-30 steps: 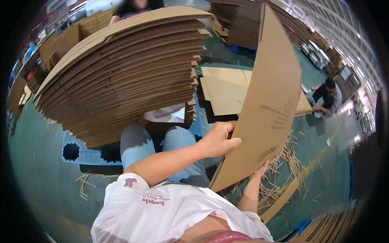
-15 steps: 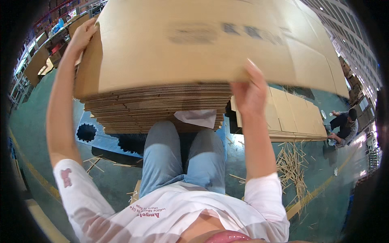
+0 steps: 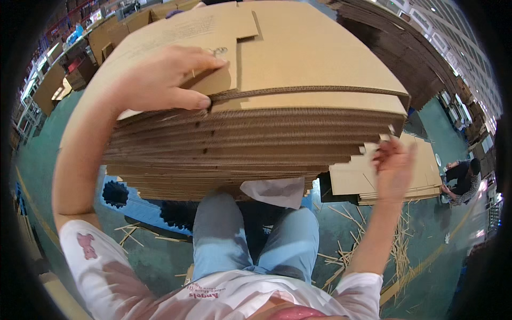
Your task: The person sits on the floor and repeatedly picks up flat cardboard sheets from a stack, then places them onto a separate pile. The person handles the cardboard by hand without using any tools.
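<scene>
A tall stack of flat brown cardboard box blanks (image 3: 256,141) stands in front of my knees. My left hand (image 3: 165,77) lies on the left part of the top cardboard blank (image 3: 314,50), thumb and forefinger spread at its front edge beside a slot. Printed lines and a small marking show on the flap near those fingers. My right hand (image 3: 393,162) is in the air just off the stack's right front corner. Its fingers look curled but are blurred by motion, and small pale bits at the fingertips are too smeared to name.
A white paper sheet (image 3: 274,192) hangs from the stack above my knees. A blue pallet (image 3: 144,205) lies beneath. To the right are a lower cardboard pile (image 3: 362,178), thin cardboard strips (image 3: 400,240) on the floor, and a crouching person (image 3: 463,181). More stacked cardboard (image 3: 389,53) stands behind.
The large cardboard sheet that both hands held up now lies on the stack. My left hand has come inward onto the top; my right hand has moved right and lower, off the cardboard.
</scene>
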`<state>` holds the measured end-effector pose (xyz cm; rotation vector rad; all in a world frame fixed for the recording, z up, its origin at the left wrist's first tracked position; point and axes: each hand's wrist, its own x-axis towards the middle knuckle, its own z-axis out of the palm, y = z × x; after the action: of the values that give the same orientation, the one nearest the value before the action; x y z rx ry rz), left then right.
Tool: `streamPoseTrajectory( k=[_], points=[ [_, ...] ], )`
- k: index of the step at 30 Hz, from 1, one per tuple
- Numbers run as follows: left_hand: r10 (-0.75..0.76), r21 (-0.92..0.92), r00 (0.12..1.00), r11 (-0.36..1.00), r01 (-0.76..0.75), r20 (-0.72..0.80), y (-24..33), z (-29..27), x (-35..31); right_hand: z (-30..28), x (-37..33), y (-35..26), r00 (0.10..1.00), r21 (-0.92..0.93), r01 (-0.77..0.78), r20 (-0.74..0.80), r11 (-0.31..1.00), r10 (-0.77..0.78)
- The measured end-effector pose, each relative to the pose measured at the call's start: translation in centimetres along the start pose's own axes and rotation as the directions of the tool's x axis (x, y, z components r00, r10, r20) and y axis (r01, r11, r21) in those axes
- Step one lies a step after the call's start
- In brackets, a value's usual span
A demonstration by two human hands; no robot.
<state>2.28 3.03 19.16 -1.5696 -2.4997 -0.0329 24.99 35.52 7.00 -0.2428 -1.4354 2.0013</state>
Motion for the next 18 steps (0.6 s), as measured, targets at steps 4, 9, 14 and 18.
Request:
streamPoseTrajectory(
  k=[4, 9, 14, 18],
  points=[
    [0.227, -0.091, 0.972, 0.971, -0.221, 0.067, -3.5, 0.5, 4.1, -8.6, 7.5, -2.7, 0.941, -0.038, -0.180, -0.297, 0.983, 0.161],
    [0.180, -0.044, 0.982, 0.982, -0.183, -0.059, -2.9, 1.9, 2.9, -15.3, 14.5, -2.0, 0.870, -0.128, -0.029, -0.492, 0.991, -0.038],
    [0.088, -0.138, 0.995, 0.986, -0.094, -0.052, -2.5, 2.1, 1.8, -13.2, 17.8, -9.5, 0.755, -0.178, 0.043, -0.639, 0.983, -0.148],
    [0.074, -0.201, 0.997, 0.976, -0.080, -0.038, -2.3, 1.2, 2.4, -5.2, 17.0, -17.1, 0.720, -0.638, 0.236, -0.392, 0.733, -0.572]
  ],
)
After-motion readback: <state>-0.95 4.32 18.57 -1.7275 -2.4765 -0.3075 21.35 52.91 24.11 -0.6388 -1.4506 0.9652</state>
